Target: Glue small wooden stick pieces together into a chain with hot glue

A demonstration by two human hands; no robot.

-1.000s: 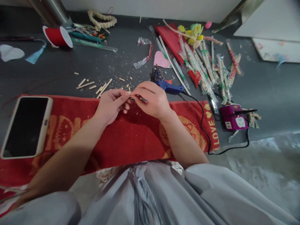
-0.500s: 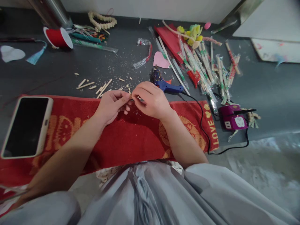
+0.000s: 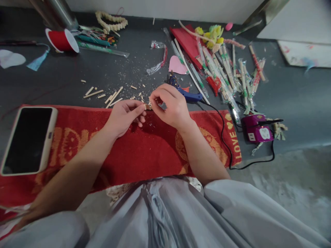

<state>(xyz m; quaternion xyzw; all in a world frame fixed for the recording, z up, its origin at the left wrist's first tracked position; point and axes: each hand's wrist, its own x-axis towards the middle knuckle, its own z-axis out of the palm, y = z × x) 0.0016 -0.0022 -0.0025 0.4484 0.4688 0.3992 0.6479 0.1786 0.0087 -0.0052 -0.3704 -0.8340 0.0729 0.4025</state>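
Above the far edge of the red towel [image 3: 139,155], my left hand [image 3: 125,117] pinches a small brown-and-pale wooden piece [image 3: 148,107] between thumb and forefinger. My right hand [image 3: 170,106] is just right of that piece, thumb and fingers drawn together. Whatever its fingertips hold is too small to make out. Behind my right hand lies a blue hot glue gun [image 3: 191,95], partly covered by the hand. Short cut wooden sticks [image 3: 113,96] and crumbs lie on the dark table beyond my left hand.
A phone [image 3: 27,139] rests on the towel's left end. A red thread spool [image 3: 62,40] stands at the back left. Wrapped sticks [image 3: 219,70] lie at the right, near a purple power socket [image 3: 257,129] with a black cord [image 3: 224,131] trailing over the towel.
My right hand has moved slightly right and away from my left, uncovering the small wooden piece. My left hand stays nearly in place, still pinching. The view has shifted slightly.
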